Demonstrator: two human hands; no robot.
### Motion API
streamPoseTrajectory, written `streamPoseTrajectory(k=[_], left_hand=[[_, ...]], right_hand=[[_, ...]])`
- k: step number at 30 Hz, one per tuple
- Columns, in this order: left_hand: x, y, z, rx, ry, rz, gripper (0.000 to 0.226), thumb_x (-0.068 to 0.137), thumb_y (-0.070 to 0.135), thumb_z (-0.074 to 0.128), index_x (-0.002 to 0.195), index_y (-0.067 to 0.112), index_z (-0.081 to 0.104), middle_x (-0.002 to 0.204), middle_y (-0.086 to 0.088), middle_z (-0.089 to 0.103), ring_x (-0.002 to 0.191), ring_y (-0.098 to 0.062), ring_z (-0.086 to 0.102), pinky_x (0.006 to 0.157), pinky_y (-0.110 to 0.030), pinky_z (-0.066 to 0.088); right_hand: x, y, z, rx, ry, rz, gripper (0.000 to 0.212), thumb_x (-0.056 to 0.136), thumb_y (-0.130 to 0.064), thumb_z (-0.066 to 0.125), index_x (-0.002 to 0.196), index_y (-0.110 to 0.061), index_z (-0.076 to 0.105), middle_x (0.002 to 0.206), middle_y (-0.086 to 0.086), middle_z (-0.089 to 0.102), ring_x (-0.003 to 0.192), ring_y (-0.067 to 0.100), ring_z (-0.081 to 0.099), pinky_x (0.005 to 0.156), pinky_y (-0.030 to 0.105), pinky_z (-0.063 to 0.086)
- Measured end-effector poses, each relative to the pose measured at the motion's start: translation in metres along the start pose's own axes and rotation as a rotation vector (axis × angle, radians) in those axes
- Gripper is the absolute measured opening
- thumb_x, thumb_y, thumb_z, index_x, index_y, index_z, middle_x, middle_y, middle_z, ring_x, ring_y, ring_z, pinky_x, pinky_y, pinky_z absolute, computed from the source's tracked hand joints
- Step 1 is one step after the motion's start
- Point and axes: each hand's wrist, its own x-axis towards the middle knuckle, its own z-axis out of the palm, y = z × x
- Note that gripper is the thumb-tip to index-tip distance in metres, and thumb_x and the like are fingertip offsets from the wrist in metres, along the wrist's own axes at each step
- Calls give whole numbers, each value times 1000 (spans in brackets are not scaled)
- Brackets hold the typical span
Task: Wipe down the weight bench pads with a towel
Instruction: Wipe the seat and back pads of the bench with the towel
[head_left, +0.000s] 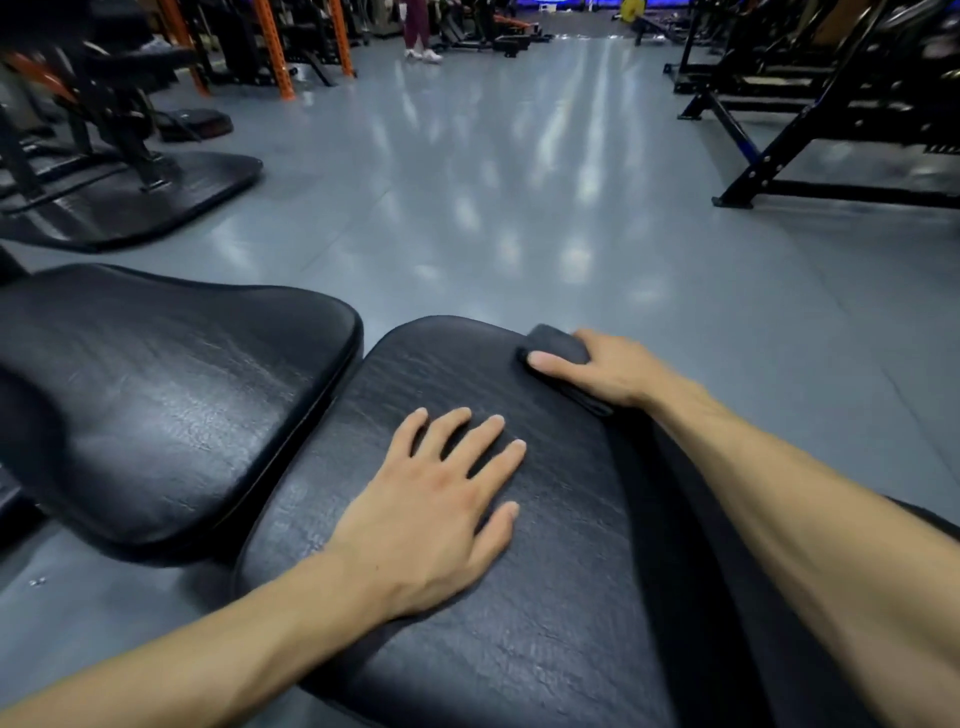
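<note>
A person is leaning over a weight bench in a gym. Two black pads are showing. The near pad (519, 597) is lying right under the arms. The far pad (171, 395) is sitting just beside it on the left, with a thin gap between them. Both pads are shiny and wrinkly.

The left hand (436, 519) is lying flat on the near pad. Its fingers (452, 431) are spreading wide and pointing away from the person. This grip is loose and is holding nothing; the palm is just pressing on the pad.

The right hand (597, 371) is sitting at the far right edge of the near pad. It is pressing down on a dark towel (558, 340) that is folded small. The thumb is lying across the top of the towel, and the other fingers are curling over the side, so this grip is grasping the towel. The towel is touching the pad near its rounded far corner. It is almost as dark as the pad, so its edges are hard to see.

Past the pads, a gray floor (519, 182) is shining with light. Black machines (831, 104) are standing on the right. Orange posts (275, 47) are standing far off on the left. Someone's legs (418, 31) are showing far away at the top.
</note>
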Motion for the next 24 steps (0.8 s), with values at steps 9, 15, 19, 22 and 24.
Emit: streamPoseTrajectory(k=[9, 15, 19, 22, 24], left_hand=[[-3, -4, 7, -31, 9, 46, 58, 103, 52, 30, 151, 25, 44, 158, -6, 44, 145, -37, 37, 117, -62, 27], [-4, -4, 7, -54, 9, 71, 57, 103, 51, 31, 148, 22, 49, 155, -8, 48, 143, -41, 41, 114, -66, 31], [-4, -7, 7, -102, 16, 101, 58, 101, 52, 29, 147, 23, 49, 155, -7, 47, 144, -42, 38, 114, -68, 27], [-3, -24, 4, -132, 45, 187, 55, 100, 53, 30, 143, 27, 51, 154, -3, 49, 143, -37, 41, 116, -64, 30], [-2, -45, 1, -137, 89, 243, 49, 98, 51, 35, 136, 30, 57, 147, 0, 55, 138, -31, 48, 115, -54, 37]], right_hand=[[-24, 19, -5, 88, 57, 96, 94, 56, -105, 33, 108, -34, 65, 108, -6, 71, 101, 23, 65, 92, 40, 50], [-73, 61, -12, 83, 115, 290, 96, 53, -102, 28, 91, -22, 64, 92, -2, 71, 86, 18, 64, 77, 36, 48], [-60, 41, -12, 109, 94, 347, 95, 56, -106, 31, 98, -28, 66, 99, -4, 69, 95, 24, 63, 82, 37, 49], [-43, 20, -8, 118, 91, 350, 93, 59, -107, 32, 102, -32, 67, 106, -5, 71, 99, 24, 65, 92, 41, 51], [-28, -2, -4, 103, 85, 322, 89, 64, -104, 33, 107, -34, 67, 111, -4, 71, 104, 26, 64, 96, 42, 51]])
